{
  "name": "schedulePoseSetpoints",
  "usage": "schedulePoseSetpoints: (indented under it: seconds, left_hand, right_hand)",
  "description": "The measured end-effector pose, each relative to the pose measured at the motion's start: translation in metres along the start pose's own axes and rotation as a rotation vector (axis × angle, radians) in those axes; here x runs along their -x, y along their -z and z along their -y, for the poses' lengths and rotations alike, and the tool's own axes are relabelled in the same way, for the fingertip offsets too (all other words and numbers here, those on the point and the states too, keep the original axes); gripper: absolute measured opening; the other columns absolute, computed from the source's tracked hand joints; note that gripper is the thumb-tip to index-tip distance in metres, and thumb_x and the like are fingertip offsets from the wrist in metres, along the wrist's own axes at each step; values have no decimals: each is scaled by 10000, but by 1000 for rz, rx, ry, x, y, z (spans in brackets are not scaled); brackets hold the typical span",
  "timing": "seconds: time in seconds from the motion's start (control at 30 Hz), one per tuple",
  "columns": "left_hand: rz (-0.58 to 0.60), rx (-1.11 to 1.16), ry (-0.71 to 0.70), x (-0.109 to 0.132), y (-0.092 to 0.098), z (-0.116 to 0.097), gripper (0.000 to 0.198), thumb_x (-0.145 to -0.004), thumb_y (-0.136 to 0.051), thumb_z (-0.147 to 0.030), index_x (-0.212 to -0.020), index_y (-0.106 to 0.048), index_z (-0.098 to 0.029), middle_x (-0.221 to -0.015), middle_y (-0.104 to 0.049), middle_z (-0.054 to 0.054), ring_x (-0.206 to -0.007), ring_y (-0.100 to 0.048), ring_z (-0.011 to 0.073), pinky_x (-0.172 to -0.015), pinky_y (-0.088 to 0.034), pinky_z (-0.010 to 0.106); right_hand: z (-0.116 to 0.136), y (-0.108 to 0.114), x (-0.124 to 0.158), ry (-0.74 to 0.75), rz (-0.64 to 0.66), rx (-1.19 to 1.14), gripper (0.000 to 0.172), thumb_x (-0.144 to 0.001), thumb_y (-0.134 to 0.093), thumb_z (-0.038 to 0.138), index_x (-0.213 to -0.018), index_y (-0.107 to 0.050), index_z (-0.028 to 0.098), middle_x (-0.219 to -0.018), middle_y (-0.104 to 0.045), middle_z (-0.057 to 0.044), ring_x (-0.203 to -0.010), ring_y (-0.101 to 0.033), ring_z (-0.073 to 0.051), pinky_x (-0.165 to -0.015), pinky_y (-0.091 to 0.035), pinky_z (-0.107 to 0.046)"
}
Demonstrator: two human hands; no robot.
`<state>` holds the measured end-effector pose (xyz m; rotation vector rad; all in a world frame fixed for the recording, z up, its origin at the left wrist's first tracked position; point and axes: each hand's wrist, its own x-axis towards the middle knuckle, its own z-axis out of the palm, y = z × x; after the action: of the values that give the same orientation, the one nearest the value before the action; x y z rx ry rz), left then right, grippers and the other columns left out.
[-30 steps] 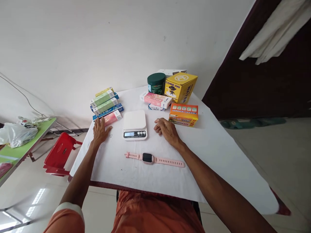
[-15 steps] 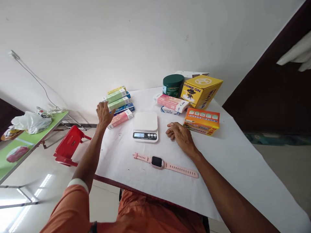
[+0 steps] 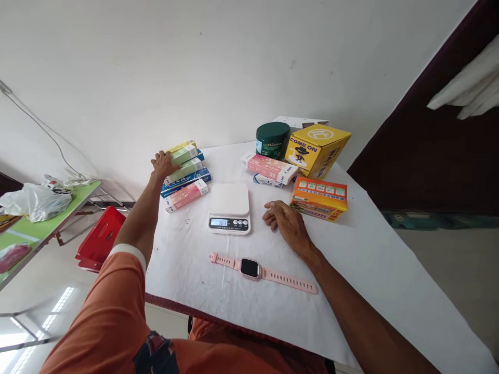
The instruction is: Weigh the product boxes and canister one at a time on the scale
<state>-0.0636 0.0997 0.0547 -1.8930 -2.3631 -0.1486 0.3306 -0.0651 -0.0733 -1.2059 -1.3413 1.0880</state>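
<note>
My left hand (image 3: 164,164) reaches over the left ends of the stacked cartons, fingers spread and thumb out, touching the upper light-green carton (image 3: 184,154). Around it are a yellow carton (image 3: 186,145), a second green carton (image 3: 188,170), a blue carton (image 3: 195,178) and a pink carton (image 3: 187,196). My right hand (image 3: 287,224) rests on the table, empty, with loosely curled fingers slightly apart. It lies between the white kitchen scale (image 3: 229,200) and an orange box (image 3: 319,196). The scale's platform is bare and its display is lit. A pink smartwatch (image 3: 250,268) lies stretched out in front.
Behind my right hand stand a dark-green tub (image 3: 273,139), a yellow box (image 3: 316,148) and another pink carton (image 3: 270,167) on a white-and-blue one (image 3: 267,180). A red chair (image 3: 102,236) and a green table (image 3: 80,202) with a plastic bag (image 3: 39,201) are at the left.
My left hand has moved farther back, from beside the cartons onto the green one. My right hand stays resting on the table. The view has shifted slightly.
</note>
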Motion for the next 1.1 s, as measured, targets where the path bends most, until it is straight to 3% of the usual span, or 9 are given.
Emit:
schedulePoseSetpoints:
  seconds: [0.17, 0.3, 0.43, 0.6, 0.73, 0.9, 1.1]
  left_hand:
    - [-22, 124, 55, 6, -5, 7, 728, -782, -720, -604, -1329, -579, -145, -1456, -471, 282, -1403, -406, 482, -1095, -366, 617]
    - [-144, 253, 46, 19, 3, 9, 681, -828, -701, -602, -1327, -554, -163, -1435, -467, 270, -1383, -444, 453, -1094, -388, 609]
    - [-231, 280, -121, 47, 16, 1, 648, -817, -736, -568, -1314, -559, -193, -1372, -489, 193, -1331, -488, 400, -1114, -413, 568]
    - [-99, 426, -467, 105, 2, -33, 624, -811, -778, -509, -1323, -573, -215, -1293, -516, 123, -1169, -560, 313, -1041, -500, 489]
    - [-14, 450, -613, 139, -23, -62, 544, -858, -756, -505, -1299, -605, -224, -1218, -542, 108, -1146, -559, 307, -1033, -489, 493]
    - [42, 382, -681, 144, -38, -80, 535, -886, -733, -499, -1318, -597, -215, -1217, -546, 120, -1169, -546, 324, -1025, -469, 517]
    - [88, 359, -691, 140, -36, -78, 675, -883, -708, -599, -1424, -564, -220, -1288, -542, 149, -1233, -526, 344, -1083, -440, 552]
  right_hand:
    - [-1, 0, 1, 10, 9, -11, 598, -921, -513, 778, -949, -642, 194, -720, -688, -43, -582, -597, -147, -517, -498, -266]
    - [-2, -1, -2, 9, -3, -26, 620, -896, -516, 808, -910, -630, 199, -695, -675, -37, -566, -595, -149, -485, -481, -259]
    - [-1, -1, -4, 5, 7, -31, 633, -881, -509, 828, -874, -613, 204, -692, -674, -35, -548, -585, -141, -472, -475, -252]
    - [0, 0, -4, -3, -13, -57, 650, -875, -506, 841, -908, -620, 203, -685, -678, -34, -542, -590, -141, -471, -476, -248]
    - [-2, 0, -5, -9, -45, -109, 668, -868, -503, 856, -932, -618, 201, -679, -683, -40, -542, -601, -148, -473, -480, -253]
    - [-2, 0, -7, -7, -50, -131, 690, -853, -500, 879, -918, -614, 201, -664, -674, -34, -531, -600, -148, -458, -473, -249]
    - [1, 1, -5, -5, -29, -103, 687, -873, -483, 872, -919, -623, 201, -673, -677, -40, -538, -597, -149, -467, -481, -255]
